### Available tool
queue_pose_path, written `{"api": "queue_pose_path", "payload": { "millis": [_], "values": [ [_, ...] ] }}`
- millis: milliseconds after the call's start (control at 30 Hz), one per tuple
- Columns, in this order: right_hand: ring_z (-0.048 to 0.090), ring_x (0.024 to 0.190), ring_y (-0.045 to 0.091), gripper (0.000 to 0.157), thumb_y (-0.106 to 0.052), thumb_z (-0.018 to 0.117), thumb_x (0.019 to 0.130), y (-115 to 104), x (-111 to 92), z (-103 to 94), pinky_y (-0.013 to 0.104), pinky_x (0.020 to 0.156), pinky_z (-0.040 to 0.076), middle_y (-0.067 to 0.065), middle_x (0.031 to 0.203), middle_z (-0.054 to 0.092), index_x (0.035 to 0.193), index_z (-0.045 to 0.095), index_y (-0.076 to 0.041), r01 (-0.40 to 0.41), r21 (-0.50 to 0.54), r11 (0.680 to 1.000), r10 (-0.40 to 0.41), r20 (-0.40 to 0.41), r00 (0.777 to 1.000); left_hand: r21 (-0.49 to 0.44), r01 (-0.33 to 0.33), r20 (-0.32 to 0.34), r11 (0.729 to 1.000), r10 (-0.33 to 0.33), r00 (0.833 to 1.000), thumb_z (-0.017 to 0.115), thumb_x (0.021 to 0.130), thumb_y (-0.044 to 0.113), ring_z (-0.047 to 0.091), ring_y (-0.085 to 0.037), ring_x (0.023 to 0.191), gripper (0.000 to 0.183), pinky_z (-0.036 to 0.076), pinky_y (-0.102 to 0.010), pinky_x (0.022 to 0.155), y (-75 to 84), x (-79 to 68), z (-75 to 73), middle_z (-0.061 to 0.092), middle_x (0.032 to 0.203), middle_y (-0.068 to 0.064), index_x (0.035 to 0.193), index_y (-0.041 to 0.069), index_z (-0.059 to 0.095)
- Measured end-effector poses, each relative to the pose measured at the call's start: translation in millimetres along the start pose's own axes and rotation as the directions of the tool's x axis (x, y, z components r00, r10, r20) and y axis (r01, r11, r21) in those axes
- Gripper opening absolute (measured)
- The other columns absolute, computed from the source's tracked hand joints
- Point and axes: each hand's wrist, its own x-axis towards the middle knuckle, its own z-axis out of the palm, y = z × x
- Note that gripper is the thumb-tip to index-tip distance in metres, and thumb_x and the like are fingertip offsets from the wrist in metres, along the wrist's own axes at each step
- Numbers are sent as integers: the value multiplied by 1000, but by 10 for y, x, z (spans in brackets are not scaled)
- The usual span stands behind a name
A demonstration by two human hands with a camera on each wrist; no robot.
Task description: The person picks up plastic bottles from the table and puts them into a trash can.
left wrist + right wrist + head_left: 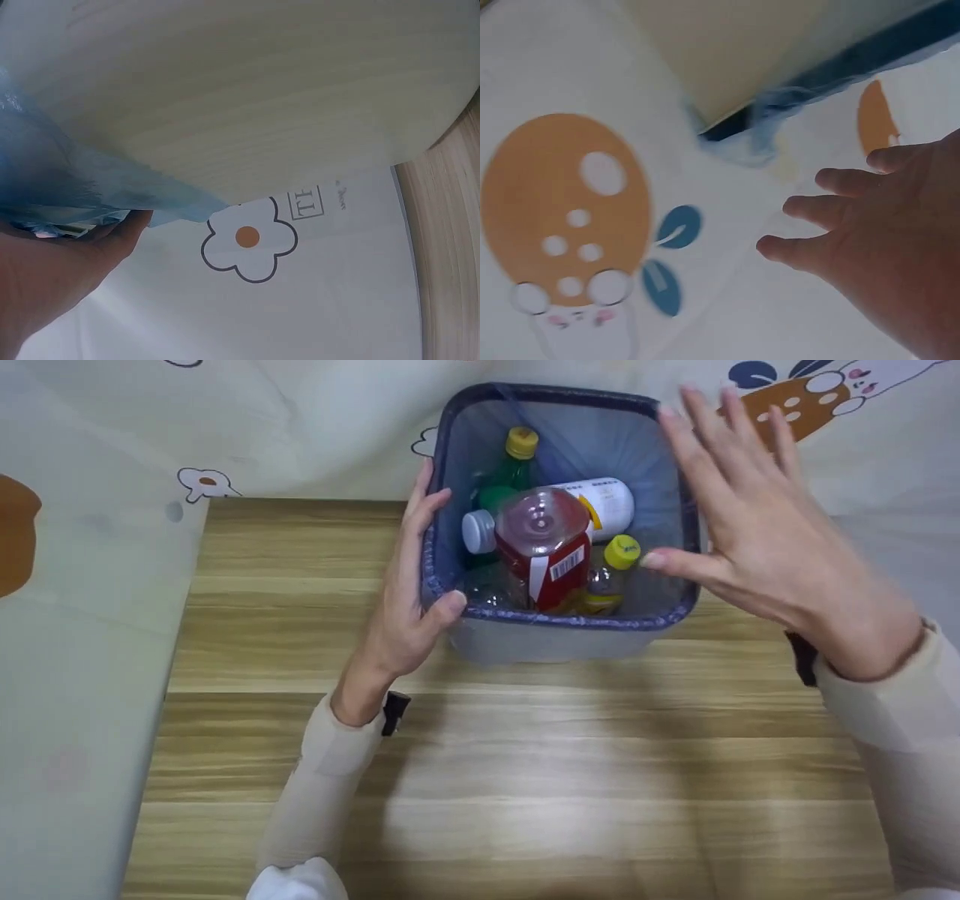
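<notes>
A pale, translucent trash bin, lined with a bluish plastic bag, has its mouth facing up in the head view. My left hand holds its left side, thumb over the near-left corner of the rim and fingers along the outer wall. Beside the right rim, my right hand has its fingers spread, the thumb reaching over the edge. Inside the bin lie a red-filled bottle, a white bottle, a green bottle with a yellow cap, and a clear bottle with a yellow cap.
The wood-grain surface extends below the bin. A pale cloth printed with cartoon shapes spreads behind and to the left. A printed flower shows on it in the left wrist view.
</notes>
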Motion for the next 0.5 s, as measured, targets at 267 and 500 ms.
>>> {"api": "queue_pose_path", "payload": {
  "millis": [267, 500],
  "values": [
    [-6, 150, 38, 96, -79, 31, 90, 198, -260, 80, 59, 116, -11, 11, 167, 0, 161, 4, -21, -89, 67, 994, 91, -38, 995, 146, -22, 4, 989, 22, 1000, 39, 89, 78, 13, -25, 152, 107, 16, -43, 121, 52, -29, -126, 12, 165, -15, 154, -4, 18],
    [-8, 150, 38, 96, -76, 35, 92, 272, -369, 81, 60, 115, -11, 9, 167, -3, 161, 5, -18, -163, 72, 984, 164, -10, 986, 246, -8, -20, 969, 13, 1000, 34, 87, 82, 12, -23, 152, 111, 10, -42, 121, 58, -102, -279, 14, 164, -17, 153, -6, 22]
  ]
}}
